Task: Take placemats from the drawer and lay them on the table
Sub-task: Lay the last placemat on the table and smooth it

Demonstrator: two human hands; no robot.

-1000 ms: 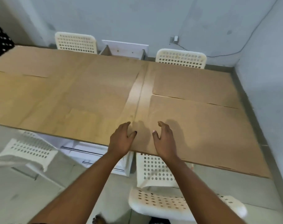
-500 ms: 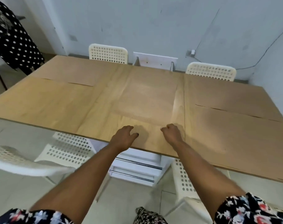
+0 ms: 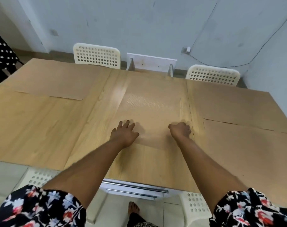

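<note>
A tan placemat (image 3: 152, 112) lies in the middle of the wooden table (image 3: 41, 128). My left hand (image 3: 124, 133) rests flat on its near left part with fingers spread. My right hand (image 3: 180, 130) sits at the mat's near right edge with fingers curled in; the grip itself is blurred. Another placemat (image 3: 49, 82) lies at the far left, and two more lie on the right, one far (image 3: 229, 102) and one near (image 3: 246, 158). The white drawer unit (image 3: 134, 190) with metal handles shows under the table's near edge.
White perforated chairs stand at the far side, one on the left (image 3: 97, 55) and one on the right (image 3: 212, 76), with a white unit (image 3: 151, 62) between them. More chair parts (image 3: 195, 205) show below the near edge. A polka-dot garment (image 3: 0, 54) hangs at the left. My foot (image 3: 133, 208) is on the floor.
The view has swung left and my arms have stretched forward. The middle placemat has slid farther onto the table under both hands. My right hand's fingers have curled in.
</note>
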